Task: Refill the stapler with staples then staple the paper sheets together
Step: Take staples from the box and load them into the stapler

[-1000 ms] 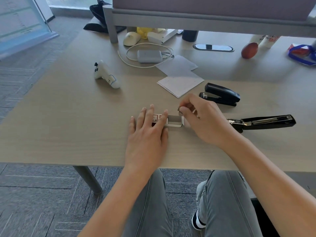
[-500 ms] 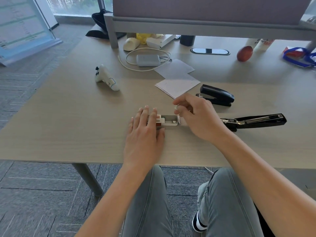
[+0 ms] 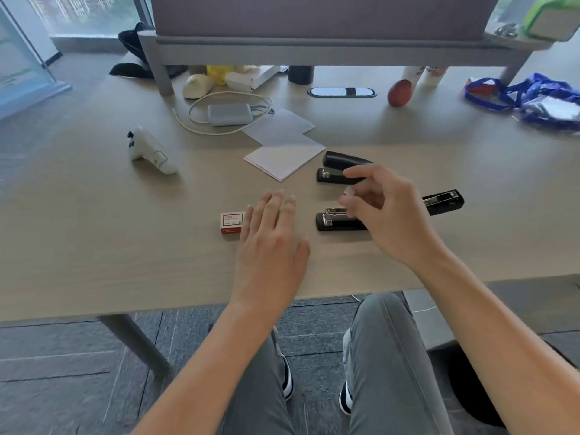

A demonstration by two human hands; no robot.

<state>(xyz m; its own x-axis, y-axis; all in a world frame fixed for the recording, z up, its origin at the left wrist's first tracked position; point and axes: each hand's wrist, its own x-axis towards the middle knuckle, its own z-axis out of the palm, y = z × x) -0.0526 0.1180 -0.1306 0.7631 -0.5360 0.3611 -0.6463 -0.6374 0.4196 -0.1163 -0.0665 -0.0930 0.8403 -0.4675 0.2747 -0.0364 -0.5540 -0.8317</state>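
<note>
Since before, right hand point(image 3: 386, 211) lifted, pinching small silver staple strip point(image 3: 349, 191) above opened black stapler point(image 3: 340, 218) for loading; left hand point(image 3: 270, 243) lay released.

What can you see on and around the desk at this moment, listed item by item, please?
Open stapler: one, black with metal channel, lid swung back to the right, near front centre.
Closed stapler: one, black, just behind the open one.
Staple box: one, white and red, beside the left fingers.
Paper sheets: small white stack, centre.
Loose paper: pale grey-white, behind the stack.
Controller: one, white, left.
Adapter: one, grey, with a looped white cable, rear.
Round red object: one, rear right.
Blue bag: one, far right.
Desk: light wood.
Left hand: flat, open, over the desk.
Right hand: above the open stapler, pinching a small pale piece, probably staples.
</note>
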